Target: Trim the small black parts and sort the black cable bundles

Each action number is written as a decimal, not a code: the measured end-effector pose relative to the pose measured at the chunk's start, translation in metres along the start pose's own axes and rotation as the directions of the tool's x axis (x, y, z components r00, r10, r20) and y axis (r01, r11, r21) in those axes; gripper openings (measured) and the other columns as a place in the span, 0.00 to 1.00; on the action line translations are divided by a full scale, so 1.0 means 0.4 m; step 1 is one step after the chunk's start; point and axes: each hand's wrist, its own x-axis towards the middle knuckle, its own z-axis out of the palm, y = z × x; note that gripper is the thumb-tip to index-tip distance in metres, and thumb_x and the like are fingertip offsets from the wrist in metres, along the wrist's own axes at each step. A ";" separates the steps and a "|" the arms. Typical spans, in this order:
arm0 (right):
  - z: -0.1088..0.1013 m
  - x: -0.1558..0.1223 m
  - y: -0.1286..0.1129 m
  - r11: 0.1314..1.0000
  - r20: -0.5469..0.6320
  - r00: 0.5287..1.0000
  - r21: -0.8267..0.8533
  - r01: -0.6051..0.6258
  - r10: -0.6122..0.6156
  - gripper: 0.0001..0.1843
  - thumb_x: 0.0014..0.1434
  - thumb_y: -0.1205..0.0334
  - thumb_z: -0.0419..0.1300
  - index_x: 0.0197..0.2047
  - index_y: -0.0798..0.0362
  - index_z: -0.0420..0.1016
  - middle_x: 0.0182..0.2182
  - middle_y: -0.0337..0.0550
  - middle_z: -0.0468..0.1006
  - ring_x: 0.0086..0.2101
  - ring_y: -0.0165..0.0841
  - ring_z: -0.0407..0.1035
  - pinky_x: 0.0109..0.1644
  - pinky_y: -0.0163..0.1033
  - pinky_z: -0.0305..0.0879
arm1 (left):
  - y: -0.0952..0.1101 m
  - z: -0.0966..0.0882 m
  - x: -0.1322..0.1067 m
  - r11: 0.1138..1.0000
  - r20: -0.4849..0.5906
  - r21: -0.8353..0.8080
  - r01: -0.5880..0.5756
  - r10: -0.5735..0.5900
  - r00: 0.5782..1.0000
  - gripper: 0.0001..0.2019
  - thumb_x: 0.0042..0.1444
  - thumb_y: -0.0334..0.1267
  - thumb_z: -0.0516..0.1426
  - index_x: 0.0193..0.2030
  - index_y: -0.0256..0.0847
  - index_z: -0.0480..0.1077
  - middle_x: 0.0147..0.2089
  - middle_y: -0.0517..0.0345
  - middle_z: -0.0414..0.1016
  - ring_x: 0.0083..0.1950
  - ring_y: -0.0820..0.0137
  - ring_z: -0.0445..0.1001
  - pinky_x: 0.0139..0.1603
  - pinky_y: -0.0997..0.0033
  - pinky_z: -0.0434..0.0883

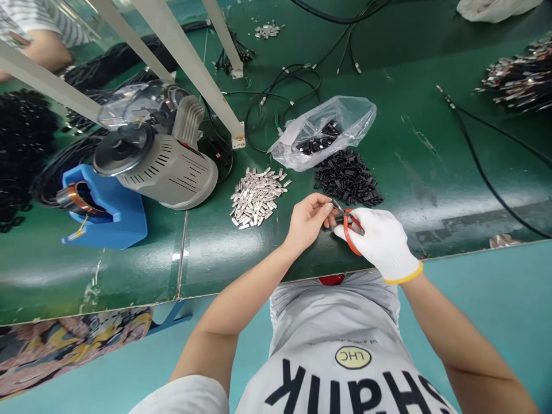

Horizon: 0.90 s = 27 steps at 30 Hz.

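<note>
1. Nearest the camera: the person's light shirt (pixel 345 368), black lettering and a round yellow "LHC" badge on its front
2. Right hand (pixel 379 233) wore a white knit glove with a yellow cuff; its grip was wrapped around red-handled pliers (pixel 347 229)
3. Left hand (pixel 308 221) was bare; thumb and fingers of its grip were drawn in at the tips of the pliers; could not tell what, if anything, they pinched
4. Pliers were located between the two hands, close to the front edge of the green surface (pixel 241 261)
5. Black pieces (pixel 347 178) lay heaped just beyond the hands; a clear plastic bag (pixel 293 150), with more of the same kind inside, sat against the heap
6. Silvery metal pieces (pixel 256 198) formed a loose pile left of the black heap
7. Further left: a grey machine (pixel 172 172) and, beside it, a blue tape dispenser (pixel 127 215)
8. At right: a loose black cable (pixel 478 158); beyond it, a cable bundle (pixel 524 80)
9. Another person's arm (pixel 49 49) showed at upper left
</note>
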 end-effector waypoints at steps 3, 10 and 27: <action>-0.001 0.002 -0.003 1.000 -0.032 0.999 0.022 -0.002 0.003 0.15 0.62 0.47 0.61 0.38 0.51 0.75 0.29 0.43 0.79 0.31 0.38 0.70 0.39 0.42 0.57 | 0.002 -0.004 0.002 0.999 0.038 -0.027 0.020 -0.019 0.999 0.17 0.58 0.49 0.66 0.39 0.37 0.71 0.33 0.54 0.80 0.26 0.76 0.74 0.26 0.75 0.68; 0.006 0.004 0.000 1.000 -0.035 0.999 0.010 0.007 -0.007 0.15 0.64 0.46 0.60 0.38 0.50 0.75 0.29 0.43 0.79 0.30 0.38 0.70 0.38 0.42 0.56 | 0.003 -0.010 0.005 1.000 0.057 -0.012 0.005 -0.004 0.998 0.16 0.59 0.48 0.65 0.39 0.37 0.71 0.33 0.54 0.79 0.27 0.75 0.74 0.27 0.74 0.68; 0.024 0.004 0.012 0.991 -0.016 0.999 -0.124 0.040 -0.043 0.20 0.68 0.46 0.53 0.31 0.50 0.69 0.24 0.42 0.74 0.29 0.37 0.68 0.37 0.41 0.53 | -0.009 -0.007 0.009 0.999 0.053 0.038 0.020 -0.022 0.998 0.18 0.60 0.51 0.63 0.42 0.35 0.73 0.34 0.53 0.80 0.26 0.75 0.74 0.27 0.74 0.69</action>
